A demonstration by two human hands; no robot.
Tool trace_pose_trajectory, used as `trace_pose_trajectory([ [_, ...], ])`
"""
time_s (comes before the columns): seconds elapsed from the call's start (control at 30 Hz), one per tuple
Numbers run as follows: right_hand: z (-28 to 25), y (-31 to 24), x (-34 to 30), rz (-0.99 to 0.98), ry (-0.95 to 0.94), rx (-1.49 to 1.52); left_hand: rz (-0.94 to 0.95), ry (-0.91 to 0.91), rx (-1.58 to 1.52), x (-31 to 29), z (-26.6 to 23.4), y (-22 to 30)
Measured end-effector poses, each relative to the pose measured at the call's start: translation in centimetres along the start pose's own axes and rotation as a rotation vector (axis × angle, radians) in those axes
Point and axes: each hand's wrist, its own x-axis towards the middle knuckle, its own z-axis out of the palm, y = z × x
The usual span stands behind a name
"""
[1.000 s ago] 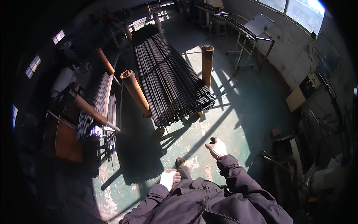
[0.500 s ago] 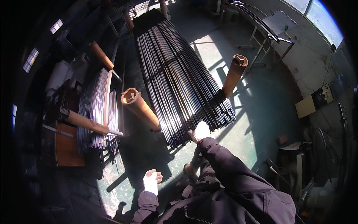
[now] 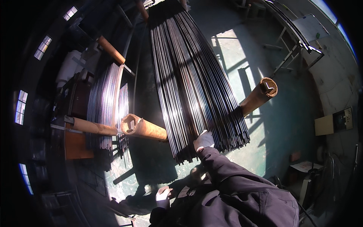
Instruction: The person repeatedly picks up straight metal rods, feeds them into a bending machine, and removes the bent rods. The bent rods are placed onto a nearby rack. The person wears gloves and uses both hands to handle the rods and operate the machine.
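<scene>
Fingers on the gloved R hand (image 3: 204,141) face away, can't tell if they're clamped, over the near end of those long black rods (image 3: 191,87) running near to far, mid-scene. Gloved L hand (image 3: 163,198)'s low, nr the body, finger gap unclear. Brown tubes (image 3: 151,129) flank the rods, L & R.

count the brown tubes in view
6: left tube and right tube beside the near end of the dark rods; two far tubes, cut off above, at their far end; upper tube and lower tube beside the left rod stack. Others may hide in shadow.
</scene>
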Motion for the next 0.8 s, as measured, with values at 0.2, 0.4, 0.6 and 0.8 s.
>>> trace_pose_trajectory([
  [0.2, -3.6, 0.2, 1.2, -0.014, -0.141, -0.020, 0.122, -0.031, -0.161, 1.4, 7.0, 8.5],
  [0.4, -5.1, 2.6, 4.3, -0.193, -0.301, 0.092, -0.060, -0.116, -0.296, 3.4, 6.5, 4.7],
  [0.6, -8.3, 5.3, 6.2, -0.313, -0.588, 0.544, -0.182, -0.383, -0.586, 6.8, 7.8, 3.8],
  [0.8, -8.9, 6.6, 5.8, -0.135, -0.851, 1.087, -0.019, -0.170, 0.075, 8.6, 11.9, 10.4],
])
